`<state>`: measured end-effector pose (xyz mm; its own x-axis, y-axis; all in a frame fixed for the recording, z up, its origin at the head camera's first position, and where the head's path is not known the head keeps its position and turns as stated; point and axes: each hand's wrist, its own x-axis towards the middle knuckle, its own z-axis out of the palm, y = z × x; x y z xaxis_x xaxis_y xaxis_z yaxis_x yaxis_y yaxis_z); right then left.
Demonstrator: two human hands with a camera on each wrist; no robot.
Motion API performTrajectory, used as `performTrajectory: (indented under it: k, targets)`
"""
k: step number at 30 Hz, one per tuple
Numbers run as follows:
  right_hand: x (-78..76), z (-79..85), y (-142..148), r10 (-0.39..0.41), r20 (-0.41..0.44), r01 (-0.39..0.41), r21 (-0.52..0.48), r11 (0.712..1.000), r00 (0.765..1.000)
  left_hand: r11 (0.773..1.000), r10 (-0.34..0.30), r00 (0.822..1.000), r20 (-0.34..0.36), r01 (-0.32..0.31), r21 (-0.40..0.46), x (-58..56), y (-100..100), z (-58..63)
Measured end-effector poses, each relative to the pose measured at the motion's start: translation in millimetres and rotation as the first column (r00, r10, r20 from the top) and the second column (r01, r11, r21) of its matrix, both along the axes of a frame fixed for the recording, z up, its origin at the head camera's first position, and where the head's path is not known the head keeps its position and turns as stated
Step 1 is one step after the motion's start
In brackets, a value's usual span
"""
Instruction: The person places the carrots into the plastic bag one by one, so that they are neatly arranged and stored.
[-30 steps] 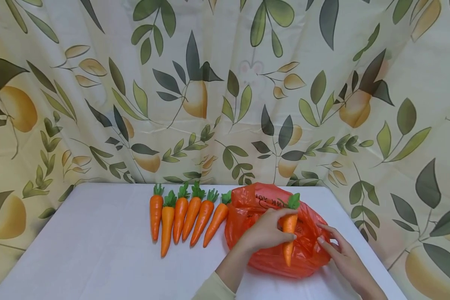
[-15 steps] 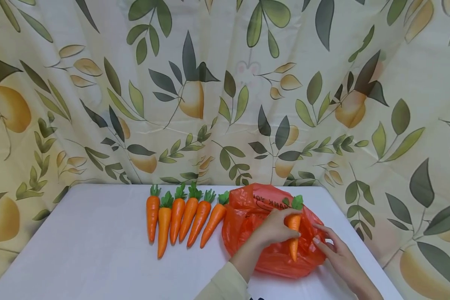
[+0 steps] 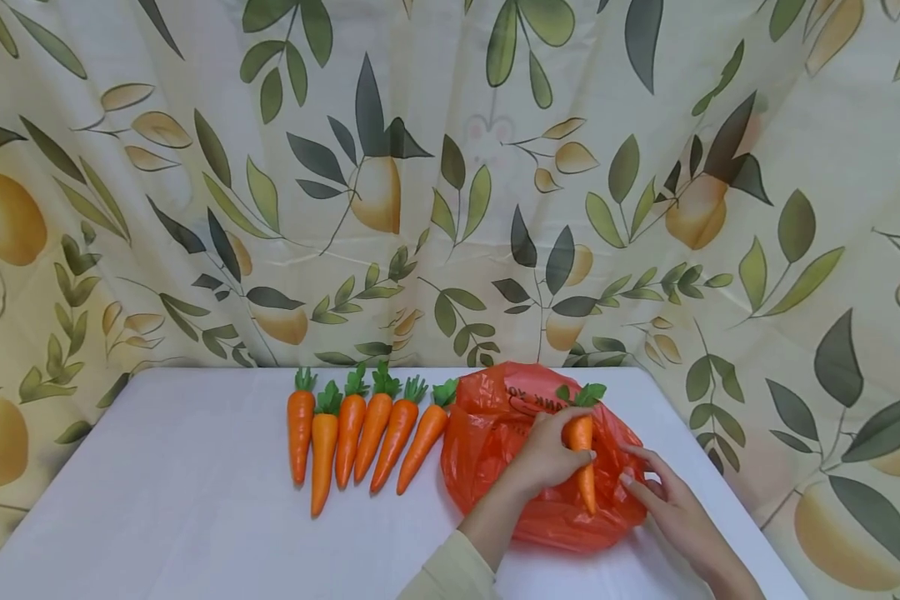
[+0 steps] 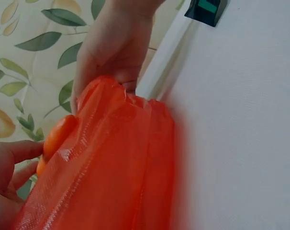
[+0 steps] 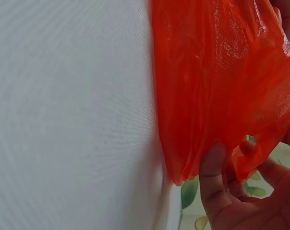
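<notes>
My left hand [image 3: 546, 454] pinches an orange carrot [image 3: 583, 454] with a leafy green top, holding it over the mouth of a red plastic bag [image 3: 480, 450]. In the left wrist view part of the carrot [image 4: 59, 136] shows between the left fingers and the bag [image 4: 121, 163]. At the bag's right side, my right hand [image 3: 671, 500] grips the edge of the plastic between thumb and fingers. The right wrist view shows the right hand [image 5: 245, 196] with its thumb against the bag [image 5: 207, 86]. Another bit of green leaf shows inside the bag's mouth, behind the held carrot.
Several carrots [image 3: 373, 437] lie side by side on the white table [image 3: 195, 483], left of the bag, their leafy ends toward the back. A curtain [image 3: 450, 183] printed with leaves and fruit hangs behind the table. A dark object with a green mark [image 4: 207, 9] shows at the left wrist view's top.
The left hand, still gripping the carrot, has shifted slightly over the bag, and the carrot's tip now tilts to the right. The right hand keeps its hold on the bag. The head view has shifted slightly.
</notes>
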<state>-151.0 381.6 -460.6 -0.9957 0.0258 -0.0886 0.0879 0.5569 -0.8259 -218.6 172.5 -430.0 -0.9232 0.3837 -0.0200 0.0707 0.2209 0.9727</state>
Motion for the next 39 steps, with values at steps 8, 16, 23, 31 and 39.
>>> performTrajectory:
  k: [8,16,23,31,39]
  targets:
    - [1.2,0.3,-2.7,0.013,-0.025,-0.013,0.009,1.000,1.000,0.999,0.026,1.000,0.008,-0.026,-0.039,0.7,1.8,-5.5]
    - [0.8,0.3,-3.9,0.023,-0.039,-0.022,0.004,1.000,0.999,0.996,0.090,0.996,-0.007,-0.090,0.014,3.9,8.3,-10.8]
    - [0.5,-1.1,-2.9,0.012,-0.027,-0.012,0.006,1.000,1.000,0.995,0.025,0.999,0.021,-0.023,-0.092,6.8,9.5,-20.5]
    - [1.6,0.7,-2.5,0.020,-0.024,-0.020,-0.006,1.000,1.000,0.989,-0.049,0.998,0.049,0.055,-0.135,9.1,7.5,-28.5]
    - [1.4,1.7,-4.2,0.025,-0.046,-0.026,-0.010,1.000,0.999,0.966,-0.084,0.996,0.022,0.087,-0.243,8.6,7.4,-30.5]
